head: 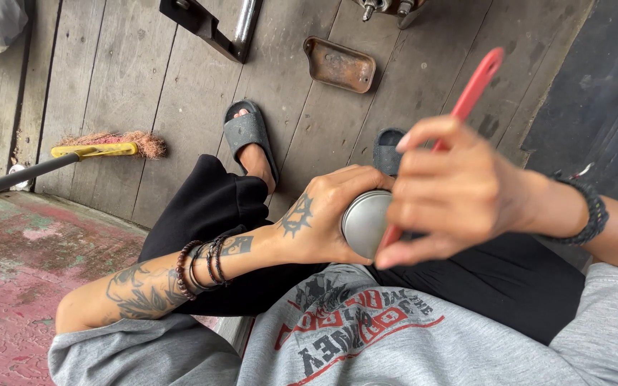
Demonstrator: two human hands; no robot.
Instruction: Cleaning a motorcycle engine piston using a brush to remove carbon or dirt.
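The person sits with knees forward over a plank floor (pixel 180 93), and both hands meet above the lap. The left hand (pixel 323 218) is closed around a round metal can (pixel 364 221), fingers wrapped over its far side and thumb below, so that the can's flat grey end faces the camera. The right hand (pixel 455 193) is closed on a red tool (pixel 475 86); its handle runs up and away past the knuckles, while its lower end comes out under the fingers and lies against the can's right edge. Whether that end is under the rim cannot be told, since the fingers cover it. The two hands touch at the can, which sits just above the black trousers (pixel 216 207) and the grey shirt (pixel 366 329). Dark bead bracelets (pixel 202 264) ring the left wrist, and a dark band (pixel 594 211) rings the right. Both feet wear grey sandals (pixel 248 132) on the planks. Farther off on the floor lie a rusty metal tray (pixel 339 64), a black metal bracket (pixel 205 25) and, well to the left, a yellow-headed broom (pixel 105 146) with a dark handle. At lower left is a worn red painted surface (pixel 8 286).
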